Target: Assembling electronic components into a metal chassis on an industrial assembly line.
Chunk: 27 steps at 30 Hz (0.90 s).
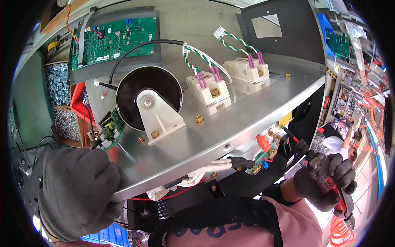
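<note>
My left hand [80, 185], in a dark grey glove, is closed round the near left corner of a large metal panel [197, 142]. In a glove too, my right hand [329, 177] grips a red and black power screwdriver [327, 184]. Its tip points up and left, toward the parts under the panel's right end. Mounted on the panel are a round black coil [131, 99] with a white bracket [158, 119], and two white modules [207, 92] [249, 70] with twisted green and white wires. My left fingertips are hidden.
A green circuit board [119, 41] lies at the far left, near bins of small screws [61, 84]. Below the panel run a white sleeved cable bundle [201, 168] and a red wire. A coiled red hose [340, 232] hangs at lower right. Another person [337, 142] is off to the right.
</note>
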Each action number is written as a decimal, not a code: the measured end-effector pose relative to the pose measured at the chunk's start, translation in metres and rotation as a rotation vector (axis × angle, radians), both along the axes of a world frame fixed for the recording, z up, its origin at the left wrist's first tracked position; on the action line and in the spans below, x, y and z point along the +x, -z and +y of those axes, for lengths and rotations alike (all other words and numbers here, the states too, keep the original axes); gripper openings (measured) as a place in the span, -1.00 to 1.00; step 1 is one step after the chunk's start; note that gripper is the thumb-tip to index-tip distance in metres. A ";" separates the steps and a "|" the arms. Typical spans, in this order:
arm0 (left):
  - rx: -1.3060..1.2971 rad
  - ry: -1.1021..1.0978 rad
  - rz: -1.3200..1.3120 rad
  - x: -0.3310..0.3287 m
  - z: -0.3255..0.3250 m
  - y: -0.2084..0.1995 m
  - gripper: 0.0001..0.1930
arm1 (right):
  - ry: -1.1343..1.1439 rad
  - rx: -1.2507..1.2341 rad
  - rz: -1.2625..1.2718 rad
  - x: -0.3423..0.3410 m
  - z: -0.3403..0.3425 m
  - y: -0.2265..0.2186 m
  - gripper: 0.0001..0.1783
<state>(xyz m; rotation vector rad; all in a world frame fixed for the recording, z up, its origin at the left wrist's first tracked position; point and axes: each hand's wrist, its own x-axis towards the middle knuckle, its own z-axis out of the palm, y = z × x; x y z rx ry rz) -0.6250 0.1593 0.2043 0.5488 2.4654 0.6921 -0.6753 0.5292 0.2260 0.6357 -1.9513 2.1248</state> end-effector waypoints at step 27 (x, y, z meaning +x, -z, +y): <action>-0.247 -0.200 0.446 0.026 0.039 -0.019 -0.78 | 0.010 0.094 0.073 -0.007 -0.007 -0.001 -0.67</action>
